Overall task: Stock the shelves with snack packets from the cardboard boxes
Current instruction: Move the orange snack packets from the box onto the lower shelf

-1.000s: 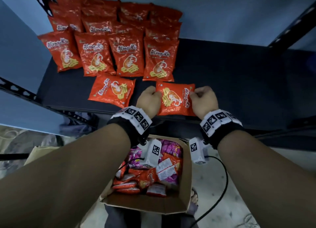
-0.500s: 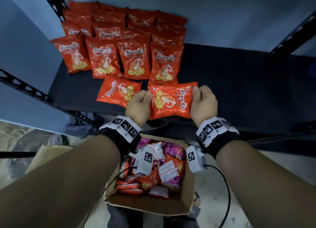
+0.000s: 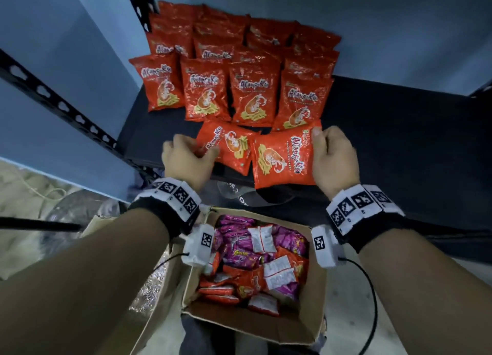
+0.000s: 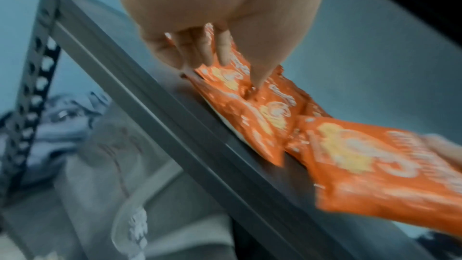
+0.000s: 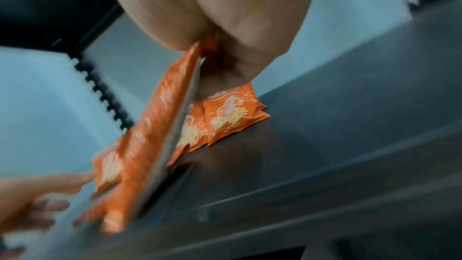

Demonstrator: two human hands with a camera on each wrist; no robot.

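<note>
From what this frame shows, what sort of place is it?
Probably a shop stockroom or storage area: a slotted metal shelf with rows of identical red snack packets, and an open cardboard box of mixed packets on the floor below.

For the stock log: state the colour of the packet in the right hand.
Orange-red with white lettering and a prawn picture: the packet held by the right hand. Head view shows it best.

left hand moved to second packet

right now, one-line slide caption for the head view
Right hand holds an orange snack packet over the shelf edge; left hand grips another.
</note>
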